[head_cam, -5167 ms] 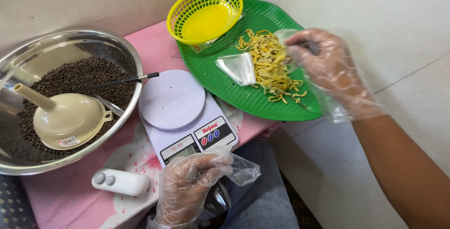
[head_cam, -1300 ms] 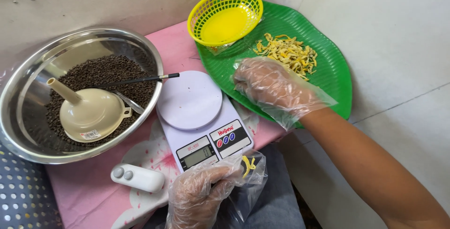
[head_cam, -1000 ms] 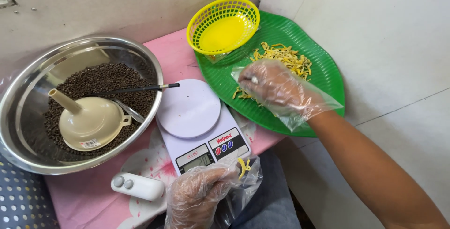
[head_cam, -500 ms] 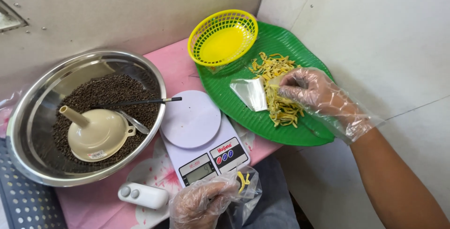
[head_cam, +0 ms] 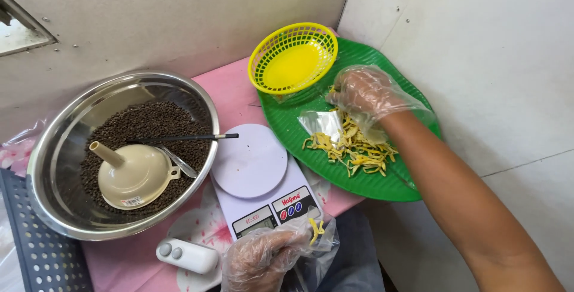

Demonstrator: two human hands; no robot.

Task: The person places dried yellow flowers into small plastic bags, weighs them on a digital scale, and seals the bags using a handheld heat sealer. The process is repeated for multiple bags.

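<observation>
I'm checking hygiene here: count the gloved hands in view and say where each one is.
2. The right hand is over the yellow strips on the green tray; the left hand holds a clear bag below the scale.

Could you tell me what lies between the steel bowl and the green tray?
The white scale sits between the steel bowl and green tray, in the head view.

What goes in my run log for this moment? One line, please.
right hand: on yellow strips, green tray | left hand: holds clear bag by scale
</observation>
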